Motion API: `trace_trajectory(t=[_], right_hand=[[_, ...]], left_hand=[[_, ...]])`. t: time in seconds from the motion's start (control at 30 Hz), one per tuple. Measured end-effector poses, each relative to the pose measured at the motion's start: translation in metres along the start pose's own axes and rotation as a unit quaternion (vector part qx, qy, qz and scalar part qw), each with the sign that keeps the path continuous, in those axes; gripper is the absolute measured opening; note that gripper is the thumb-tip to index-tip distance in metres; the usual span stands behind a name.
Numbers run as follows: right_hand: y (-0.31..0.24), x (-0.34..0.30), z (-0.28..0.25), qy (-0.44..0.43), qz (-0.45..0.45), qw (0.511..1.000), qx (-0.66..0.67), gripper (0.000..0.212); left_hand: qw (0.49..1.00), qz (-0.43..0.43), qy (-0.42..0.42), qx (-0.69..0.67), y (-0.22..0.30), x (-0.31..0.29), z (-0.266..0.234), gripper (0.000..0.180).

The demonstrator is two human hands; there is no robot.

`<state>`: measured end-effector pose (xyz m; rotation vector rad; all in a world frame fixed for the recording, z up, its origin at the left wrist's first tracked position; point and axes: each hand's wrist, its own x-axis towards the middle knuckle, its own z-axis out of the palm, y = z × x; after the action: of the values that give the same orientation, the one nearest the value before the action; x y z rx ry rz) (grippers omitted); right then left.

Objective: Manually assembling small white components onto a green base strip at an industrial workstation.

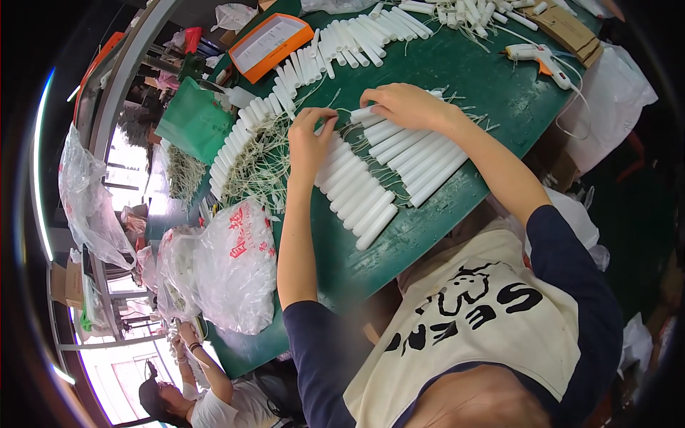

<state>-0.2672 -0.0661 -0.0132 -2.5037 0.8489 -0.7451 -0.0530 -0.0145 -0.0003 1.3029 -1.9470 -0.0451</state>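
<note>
Mostly plastic, smooth to crumpled, with cloth and card.
Smooth and softly glossy, apparently plastic, along the white tubes (377, 227); thin and dull in the pale strings (260, 167). Flat green across the worktop (457, 78), scuffed whitish near the front edge. Clear, shiny and wrinkled in the plastic bag (232, 285); smoother green film in the green bag (191, 118). Matt brown cardboard for the carton (571, 32); hard moulded plastic on the glue gun (534, 55). Soft matt cloth in the cream apron (464, 292) and navy sleeves (574, 271).

I can't tell whether the left fingers (317, 113) hold anything; the right hand (410, 103) partly hides a white tube (360, 115).
</note>
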Motion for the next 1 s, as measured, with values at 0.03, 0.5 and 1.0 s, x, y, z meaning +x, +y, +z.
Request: trace_trajectory(t=[0.03,0.5,1.0], right_hand=[[-0.001,-0.001,-0.001,-0.001,0.0,1.0,0.0,0.019],[-0.015,0.003,-0.005,-0.025,0.053,0.998,0.008,0.022],[-0.012,0.002,-0.004,0.025,0.039,0.999,0.014,0.016]], left_hand=[[1.0,-0.001,0.0,0.0,-0.002,0.0,-0.001,0.011],[0.996,-0.04,0.058,-0.052,-0.004,-0.006,0.003,0.014],[0.996,-0.044,-0.022,-0.074,-0.004,-0.008,-0.002,0.013]])
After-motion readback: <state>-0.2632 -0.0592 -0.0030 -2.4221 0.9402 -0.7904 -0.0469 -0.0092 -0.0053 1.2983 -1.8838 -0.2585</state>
